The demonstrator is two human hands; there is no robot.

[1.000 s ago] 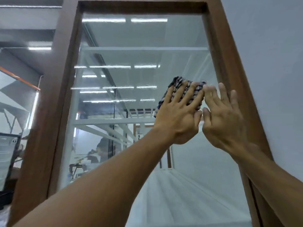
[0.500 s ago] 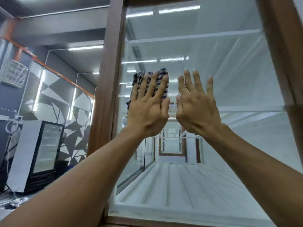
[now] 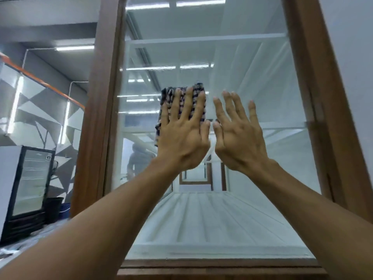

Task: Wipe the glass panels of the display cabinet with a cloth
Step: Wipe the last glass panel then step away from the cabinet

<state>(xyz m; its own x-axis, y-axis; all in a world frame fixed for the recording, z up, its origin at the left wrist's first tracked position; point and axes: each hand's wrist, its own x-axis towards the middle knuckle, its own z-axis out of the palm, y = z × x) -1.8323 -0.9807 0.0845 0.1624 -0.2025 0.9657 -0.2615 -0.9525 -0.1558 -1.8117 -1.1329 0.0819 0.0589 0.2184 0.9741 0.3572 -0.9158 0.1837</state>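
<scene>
The person's left hand (image 3: 182, 138) lies flat with fingers spread, pressing a checked cloth (image 3: 181, 106) against the glass panel (image 3: 252, 63) of the wooden-framed display cabinet (image 3: 99, 118), around mid-height. Just to its right, the right hand (image 3: 238, 136) is open and empty, fingers splayed, thumbs nearly touching. A glass-door fridge (image 3: 28, 184) stands far left.

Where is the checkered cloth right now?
In the head view, the dark-and-white checkered cloth is pressed flat against the cabinet's glass panel under the left hand, left of the bare right hand, nearer the brown wooden frame's left post.
</scene>
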